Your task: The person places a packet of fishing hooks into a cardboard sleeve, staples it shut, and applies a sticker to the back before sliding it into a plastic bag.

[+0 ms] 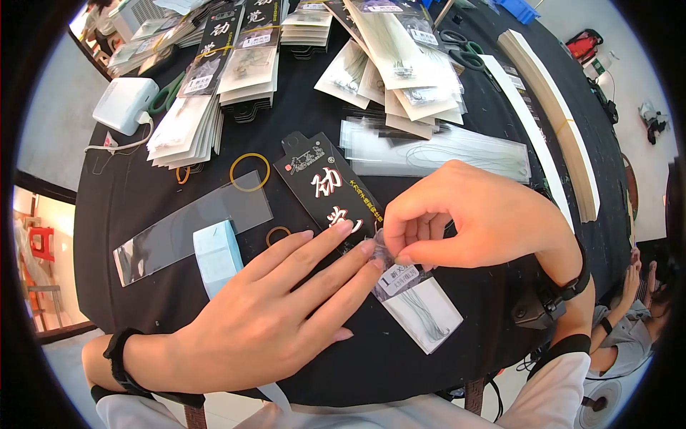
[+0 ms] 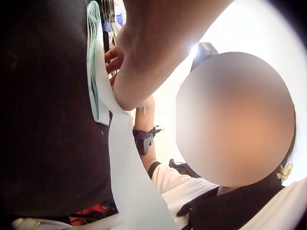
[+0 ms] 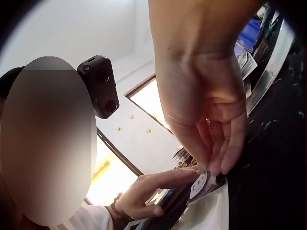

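Observation:
A fishing-line packet lies aslant on the black table, with a black printed header card (image 1: 330,179) and a white lower part (image 1: 421,314) showing coiled line. My left hand (image 1: 268,307) reaches over it with extended fingers, fingertips resting on its middle. From the other side my right hand (image 1: 464,218) curls its fingers and pinches at the packet just above the white label (image 3: 197,186). The fingers hide the exact bit pinched. Beside my left hand sits a folded pale-blue strip (image 1: 216,252); its loose white end (image 2: 127,158) hangs past the table edge.
A clear sleeve (image 1: 189,229) and a yellow rubber band (image 1: 249,172) lie left of the packet. Behind are stacked packets (image 1: 243,75), more clear sleeves (image 1: 436,150), scissors (image 1: 468,53) and long white card strips (image 1: 554,125). A white charger box (image 1: 125,105) stands at left.

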Available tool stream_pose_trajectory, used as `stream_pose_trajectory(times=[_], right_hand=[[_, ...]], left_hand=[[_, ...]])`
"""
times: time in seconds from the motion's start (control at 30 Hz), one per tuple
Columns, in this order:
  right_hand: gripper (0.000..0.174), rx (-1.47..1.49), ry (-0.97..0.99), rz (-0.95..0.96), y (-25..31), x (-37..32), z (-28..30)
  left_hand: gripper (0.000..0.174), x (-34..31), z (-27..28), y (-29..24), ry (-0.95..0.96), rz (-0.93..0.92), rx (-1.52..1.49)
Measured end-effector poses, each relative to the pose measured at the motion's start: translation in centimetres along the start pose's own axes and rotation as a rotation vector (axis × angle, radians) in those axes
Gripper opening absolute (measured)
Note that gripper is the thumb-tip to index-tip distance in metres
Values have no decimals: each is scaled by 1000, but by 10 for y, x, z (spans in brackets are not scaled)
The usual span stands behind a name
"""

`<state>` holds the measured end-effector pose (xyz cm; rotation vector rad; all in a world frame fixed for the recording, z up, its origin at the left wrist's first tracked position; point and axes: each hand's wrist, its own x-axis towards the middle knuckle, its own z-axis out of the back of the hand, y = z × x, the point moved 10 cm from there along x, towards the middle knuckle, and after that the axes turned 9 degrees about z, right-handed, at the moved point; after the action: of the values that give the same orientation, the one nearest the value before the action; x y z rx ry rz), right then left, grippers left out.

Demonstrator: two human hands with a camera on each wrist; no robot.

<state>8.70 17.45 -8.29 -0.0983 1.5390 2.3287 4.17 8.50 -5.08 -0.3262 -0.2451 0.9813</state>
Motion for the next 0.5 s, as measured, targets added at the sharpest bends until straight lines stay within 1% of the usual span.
stream_pose_trajectory(times=[0.27, 0.43, 0.5], right_hand=[[12, -50, 6, -3, 3, 1, 1], [12, -89, -1, -8, 4, 1, 0], [10, -91, -16, -36, 4, 0, 1]], left_hand=[[60, 0, -3, 0, 1, 4, -15], [57, -1, -4, -1, -9, 10, -7], [57, 0, -4, -2, -12, 14, -12]])
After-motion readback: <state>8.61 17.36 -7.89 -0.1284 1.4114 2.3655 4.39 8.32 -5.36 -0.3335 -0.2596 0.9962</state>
